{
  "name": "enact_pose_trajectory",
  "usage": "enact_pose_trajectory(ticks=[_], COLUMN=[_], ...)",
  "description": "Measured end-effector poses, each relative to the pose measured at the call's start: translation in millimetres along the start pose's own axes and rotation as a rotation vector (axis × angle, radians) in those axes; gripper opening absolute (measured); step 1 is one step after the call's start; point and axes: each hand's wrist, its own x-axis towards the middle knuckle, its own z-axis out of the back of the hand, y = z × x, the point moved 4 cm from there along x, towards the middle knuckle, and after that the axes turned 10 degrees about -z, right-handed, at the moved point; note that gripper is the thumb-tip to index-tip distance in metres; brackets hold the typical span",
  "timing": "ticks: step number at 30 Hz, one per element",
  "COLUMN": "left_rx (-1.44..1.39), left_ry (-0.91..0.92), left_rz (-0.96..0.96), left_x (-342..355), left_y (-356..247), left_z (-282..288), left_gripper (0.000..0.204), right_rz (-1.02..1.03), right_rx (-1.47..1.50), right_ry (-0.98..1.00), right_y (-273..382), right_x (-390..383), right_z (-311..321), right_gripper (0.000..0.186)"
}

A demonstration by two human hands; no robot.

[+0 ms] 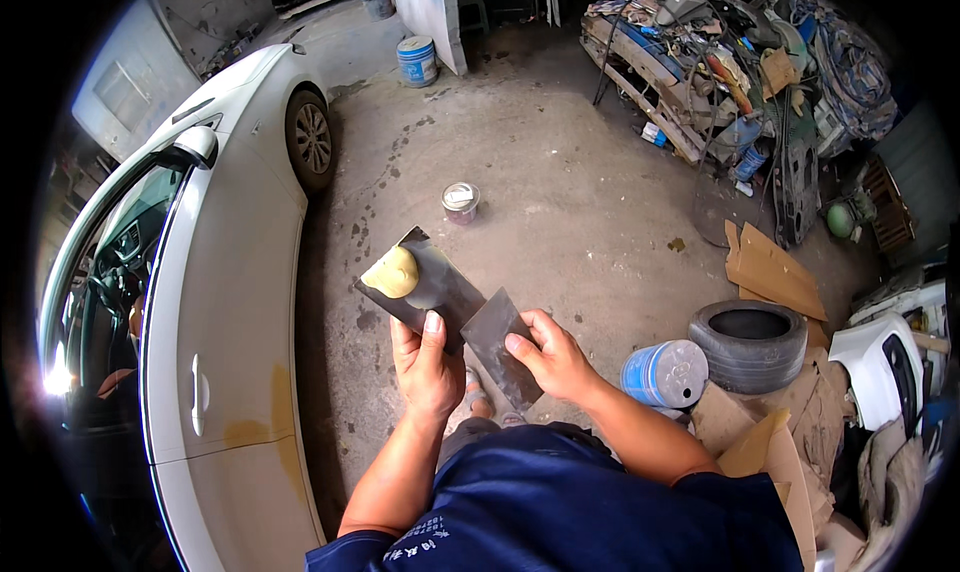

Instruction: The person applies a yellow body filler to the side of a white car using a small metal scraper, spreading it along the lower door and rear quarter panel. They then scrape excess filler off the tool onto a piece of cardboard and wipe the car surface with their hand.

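Yellow paste lump (393, 272) on dark flat plate (446, 294), R of white car (236, 262). L hand (425, 367) clamped on plate; R hand (548, 357) pinching thin grey sheet (492, 334), hands apart. Progress, prob.: matte yellowish patches (283, 412) already on car's side; paste mostly heaped, smooth, looks unspread. Further R of car: round metal tin (461, 208) on rough concrete floor (585, 212), then blue drum (660, 375), ribbed rubber tyre (745, 364), torn cardboard (770, 272).

In left hand (425, 370), dark rectangular putty board (445, 294), pale-yellow putty (391, 271) at far end; in right hand (550, 357), tilted dark-grey spreader (494, 344).
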Motion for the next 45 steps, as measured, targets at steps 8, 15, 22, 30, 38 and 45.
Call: enact_pose_trajectory(ticks=[8, 15, 22, 30, 38, 45], left_rx=[0.019, 0.126, 0.561, 0.065, 0.253, 0.576], left_ry=[0.373, 0.575, 0.987, 0.621, 0.762, 0.913], left_rz=[0.299, 0.374, 0.431, 0.633, 0.494, 0.161], left_x=[83.3, 139.4, 179.1, 192.3, 192.4, 213.2], left_y=[24.8, 51.1, 96.7, 192.3, 280.7, 340.1], left_z=[21.4, 12.1, -27.9, -113.5, -180.6, -226.8], left_gripper=[0.037, 0.034, 0.033, 0.045, 0.060, 0.057], right_rz=[0.159, 0.152, 0.128, 0.127, 0.119, 0.162], right_rx=[-0.428, -0.601, -0.752, -0.560, -0.214, 0.287], right_ry=[-0.310, -0.448, -0.538, -0.512, -0.571, -0.421], right_y=[89.6, 109.0, 136.1, 106.7, 101.8, 101.3], right_x=[73.8, 84.5, 85.5, 108.2, 124.9, 156.8], right_z=[35.8, 66.8, 141.6, 246.4, 326.3, 385.2], right_gripper=[0.033, 0.032, 0.030, 0.038, 0.046, 0.043])
